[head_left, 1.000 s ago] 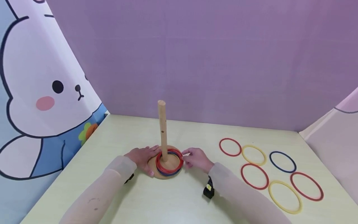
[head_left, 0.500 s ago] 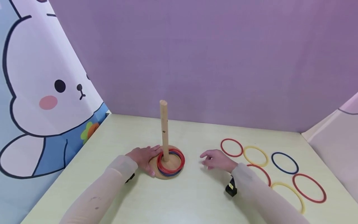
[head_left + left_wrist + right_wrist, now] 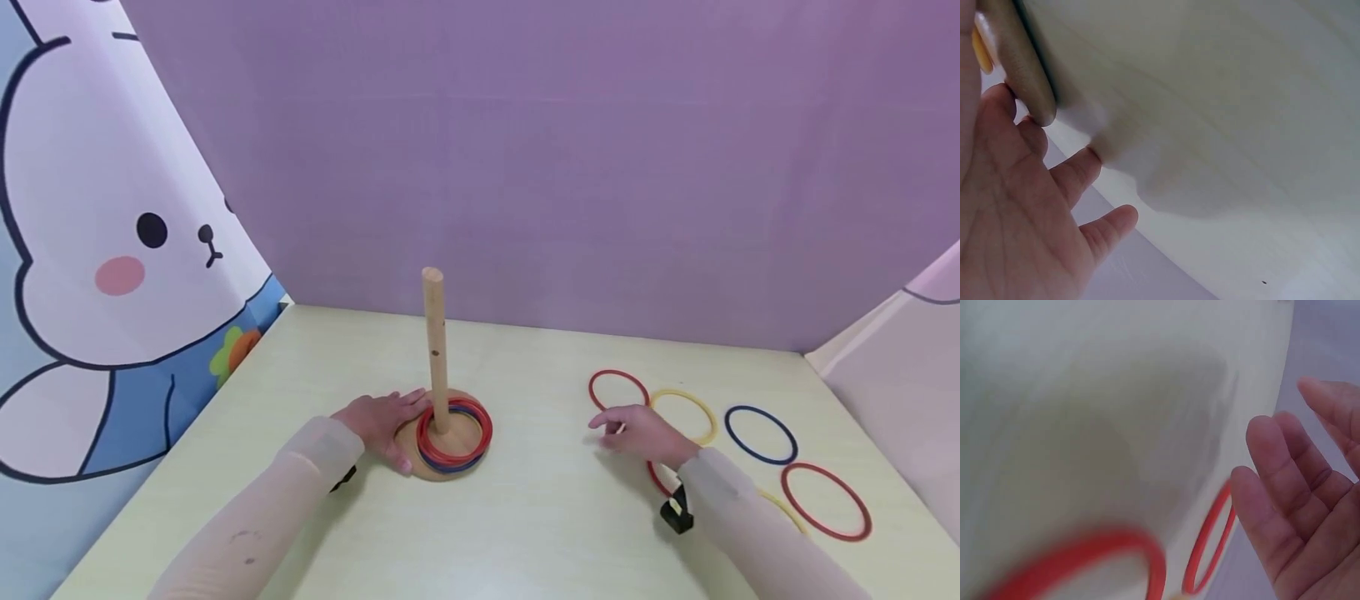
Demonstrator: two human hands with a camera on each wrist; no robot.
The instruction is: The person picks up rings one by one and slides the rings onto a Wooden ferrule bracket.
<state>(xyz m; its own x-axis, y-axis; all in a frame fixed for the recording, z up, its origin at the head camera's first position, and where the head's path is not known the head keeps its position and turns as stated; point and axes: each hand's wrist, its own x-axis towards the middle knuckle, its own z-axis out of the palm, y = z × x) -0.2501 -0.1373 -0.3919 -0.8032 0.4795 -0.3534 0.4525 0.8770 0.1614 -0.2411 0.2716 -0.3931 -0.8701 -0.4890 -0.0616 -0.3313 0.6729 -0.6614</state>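
Observation:
A round wooden base [image 3: 459, 435] with an upright wooden peg [image 3: 435, 350] stands left of the middle in the head view. Stacked red rings [image 3: 490, 429] and a blue ring [image 3: 450, 468] lie around the peg's foot. My left hand [image 3: 381, 427] rests on the left side of the base with fingers spread. In the left wrist view, its fingertips are at the base's rim [image 3: 1029, 69]. My right hand [image 3: 637, 432] is held over the table beside the loose rings, fingers loosely bent and holding nothing. A red ring [image 3: 617, 371] lies just behind it.
On the table's right side lie a yellow ring [image 3: 684, 392], a blue ring [image 3: 797, 450] and a red ring [image 3: 847, 540]. My right arm partly covers another red ring [image 3: 656, 479] and another yellow ring [image 3: 787, 508]. A purple cloth [image 3: 525, 167] hangs behind the table.
My right hand has moved away from the stacked rings, rightward across the table to the loose rings. The left hand has stayed on the base.

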